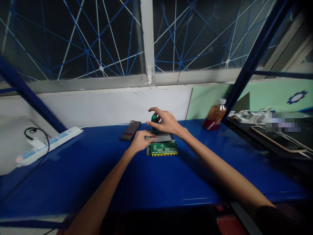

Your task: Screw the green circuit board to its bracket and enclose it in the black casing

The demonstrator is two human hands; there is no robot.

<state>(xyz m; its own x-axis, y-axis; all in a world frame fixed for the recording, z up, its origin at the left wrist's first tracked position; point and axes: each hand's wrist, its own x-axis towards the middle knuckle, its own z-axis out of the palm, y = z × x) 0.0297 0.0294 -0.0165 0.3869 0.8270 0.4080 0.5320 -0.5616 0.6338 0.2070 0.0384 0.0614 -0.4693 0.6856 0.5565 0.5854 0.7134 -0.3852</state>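
Note:
A screwdriver with a green and black handle stands nearly upright over the far part of a device on the blue table. My right hand is around its handle, index finger arched above the top and thumb on the near side. My left hand is closed low beside the screwdriver's lower end, its fingertips over the device's grey metal plate. What those fingertips pinch, if anything, is too small to make out. Closer to me, the device shows a green circuit board with a row of yellow-edged connectors.
Left of the device, a dark phone lies on the blue table. A white power strip with a black cable sits further left. At the back right stands a drink bottle; another phone and cables lie on a black surface.

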